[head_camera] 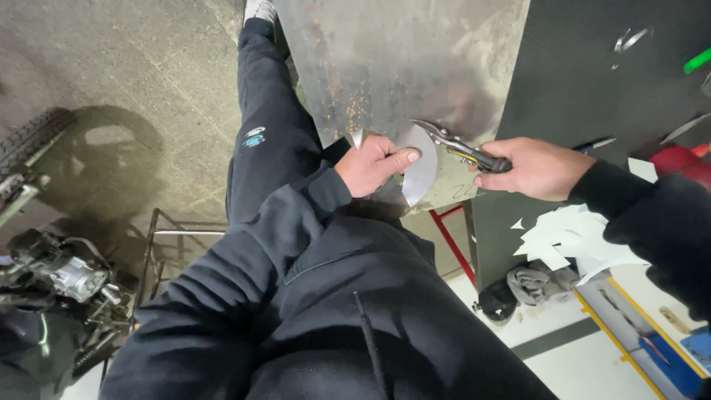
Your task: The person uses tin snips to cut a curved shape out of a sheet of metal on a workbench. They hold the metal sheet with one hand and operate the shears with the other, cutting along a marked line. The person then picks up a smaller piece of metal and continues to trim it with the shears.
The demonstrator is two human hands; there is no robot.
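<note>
The left hand (368, 164) has its fingers clamped on a curved, half-cut strip of thin grey sheet metal (419, 174), thumb pressed flat on its face, while the right hand (535, 168) has its fingers wrapped tight round the dark handles of a pair of metal snips (453, 145), whose blades bite into the sheet just above the strip. The strip hangs from the lower edge of a large rust-speckled steel sheet (385, 67), which stands propped over the person's outstretched leg (266, 126). Judging by its curl, the strip is light and springy, with sharp cut edges; it looks safest held by its flat face, away from the fresh edge. To the right lies a black table (592, 81) carrying metal offcuts, with white paper scraps (563, 241) at its near edge. The floor (133, 67) is worn grey concrete; an engine part (63, 274) sits at the left.
</note>
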